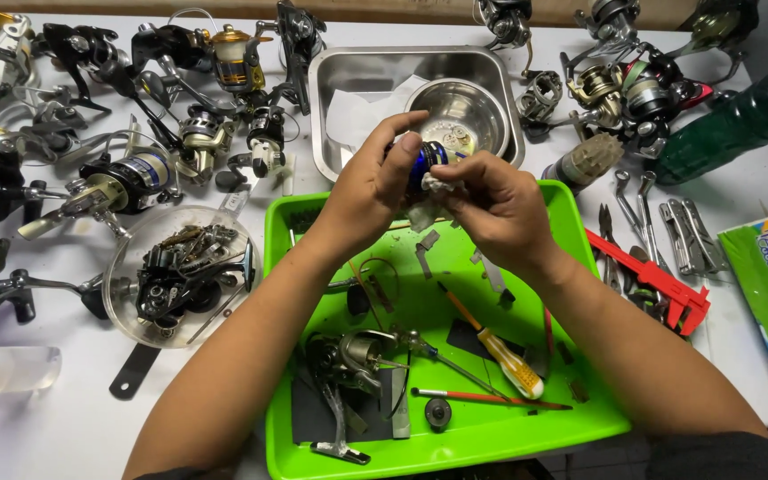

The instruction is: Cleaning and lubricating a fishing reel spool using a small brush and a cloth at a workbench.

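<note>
Blue reel spool point(426, 162) held above the far edge of the green tray point(526, 436), just in front of the steel pan point(331, 89). Left hand point(371, 191) curled around it, thumb and fingers clamped on the sides. Right hand point(495, 204) pinches a small white wad point(437, 185) against the spool's face.

Judgement: wiping goes best with the spool gripped steady, turned bit by bit, and kept over the tray so anything loose lands there.

In the tray: a yellow-handled screwdriver point(508, 360), a stripped reel body point(353, 356). On the counter point(55, 418): a clear dish of parts point(180, 276) to the left, red calipers point(660, 280) to the right, many reels beyond.
</note>
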